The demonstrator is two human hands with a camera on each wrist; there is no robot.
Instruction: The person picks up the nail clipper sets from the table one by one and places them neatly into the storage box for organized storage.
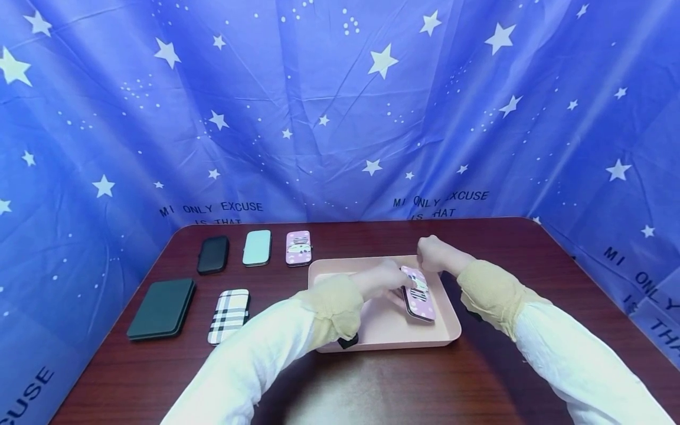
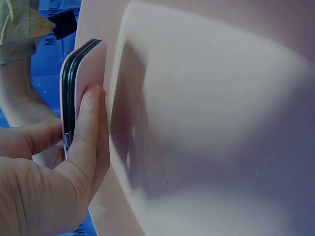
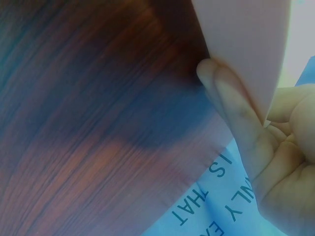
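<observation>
Held case: A pink case with a printed figure (image 1: 423,304) is held tilted above the tray (image 1: 379,329), toward the tray's right edge; whether the tray is touched by it cannot be told.
Left hand: The case is gripped by the left hand (image 1: 383,277), with the fingers clamped on it, the thumb on one face and fingers on the other.
Right hand: The tray's rim is pinched at its far right corner by the right hand (image 1: 438,254), with the wall clamped between the fingers.
Tray: The pale pink tray is set right of the middle of the desk (image 1: 329,389).
Far left of desk: A black case (image 1: 213,255) is laid near the far left corner, with a mint case (image 1: 257,248) to its right.
Beside tray: A second pink case (image 1: 298,251) is placed just off the tray's far left corner.
Left edge of desk: A dark green case (image 1: 161,309) is laid near this edge.
Between green case and tray: A plaid case (image 1: 229,313) is seen, one corner covered by the left sleeve (image 1: 255,354).
Backdrop: The desk's far edge is bordered by a blue curtain (image 1: 340,88) printed with stars and lettering.
</observation>
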